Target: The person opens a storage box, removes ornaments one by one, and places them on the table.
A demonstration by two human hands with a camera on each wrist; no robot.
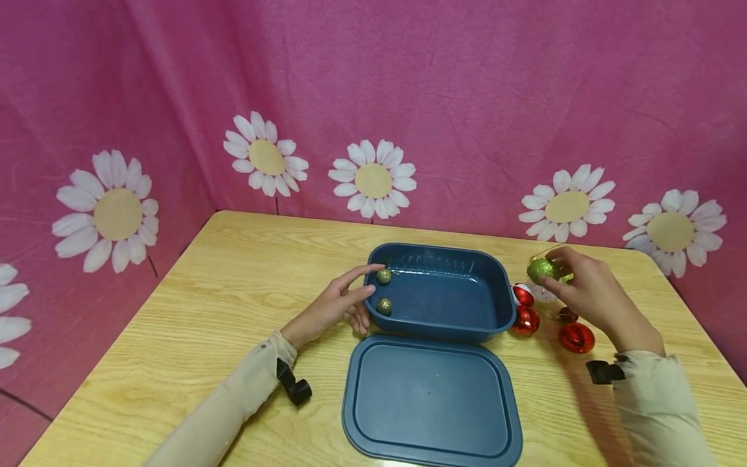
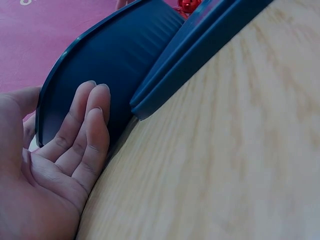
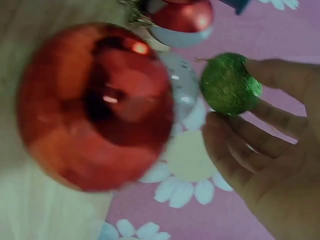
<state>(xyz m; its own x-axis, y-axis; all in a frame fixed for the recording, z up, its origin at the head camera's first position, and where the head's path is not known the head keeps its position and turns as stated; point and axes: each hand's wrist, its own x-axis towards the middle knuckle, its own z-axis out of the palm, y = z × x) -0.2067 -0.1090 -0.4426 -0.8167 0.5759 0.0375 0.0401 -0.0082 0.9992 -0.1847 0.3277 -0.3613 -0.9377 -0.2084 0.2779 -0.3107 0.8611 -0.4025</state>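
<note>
A dark blue rectangular container (image 1: 438,305) lies on the table with two small gold glitter balls (image 1: 384,306) inside at its left end. My left hand (image 1: 335,301) holds the container's left wall, index finger and thumb over the rim. The other fingers (image 2: 75,135) lie along the outside of the wall in the left wrist view. To the right of the container, my right hand (image 1: 589,285) pinches a green glitter Christmas ball (image 1: 542,270) between thumb and fingers. A clear ball (image 1: 544,293) sits just under it.
Beside the container's right end are a red-and-white ball (image 1: 522,295) and a shiny red ball (image 1: 526,321). Another red ball (image 1: 576,338) and a small dark red one (image 1: 567,315) are nearby. The blue lid (image 1: 432,399) lies flat in front. A pink flowered cloth (image 1: 467,117) hangs behind.
</note>
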